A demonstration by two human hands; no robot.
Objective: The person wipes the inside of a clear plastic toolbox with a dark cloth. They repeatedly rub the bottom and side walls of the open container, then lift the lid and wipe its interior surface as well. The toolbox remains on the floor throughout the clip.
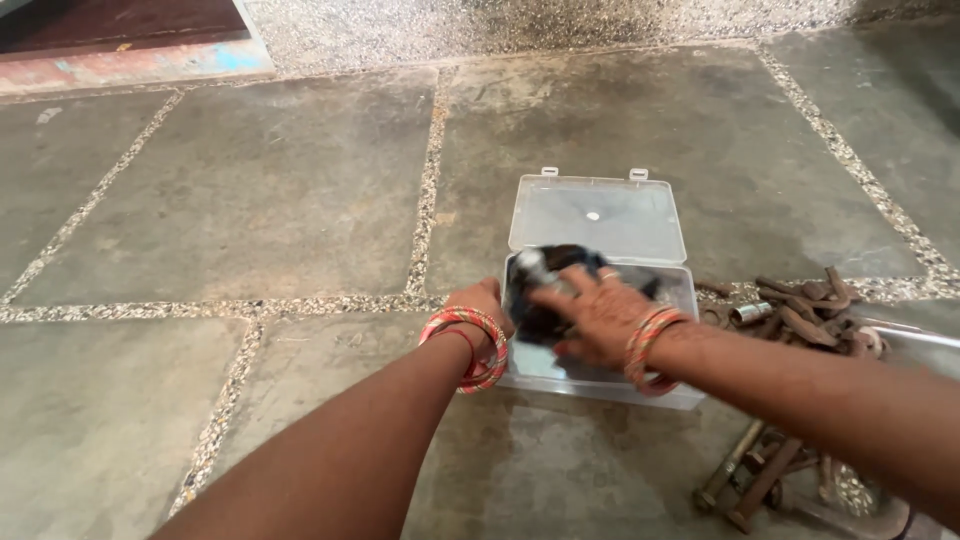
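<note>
Both hands (600,315) at open clear plastic box (600,215), dark contents blurred.

Workshop yard or work floor, by the look: large grey stone floor slabs (260,190) with pebbled joints, rusty metal parts (810,305) heaped right of the grip, more rusted iron tools (760,475) near the arm, gravel ground (500,25) beyond.

Clear, glossy plastic storage box (600,225), lid hazy and smooth. Dark, matt, cloth-like bundle (545,290) inside, blurred. Rusty, rough metal scrap (810,305) alongside; dull steel clamp (750,475) nearby. Matt, worn stone-slab floor (250,190) with gritty pebbled joints. Shiny red-and-gold bangles (470,345) on wrists.
</note>
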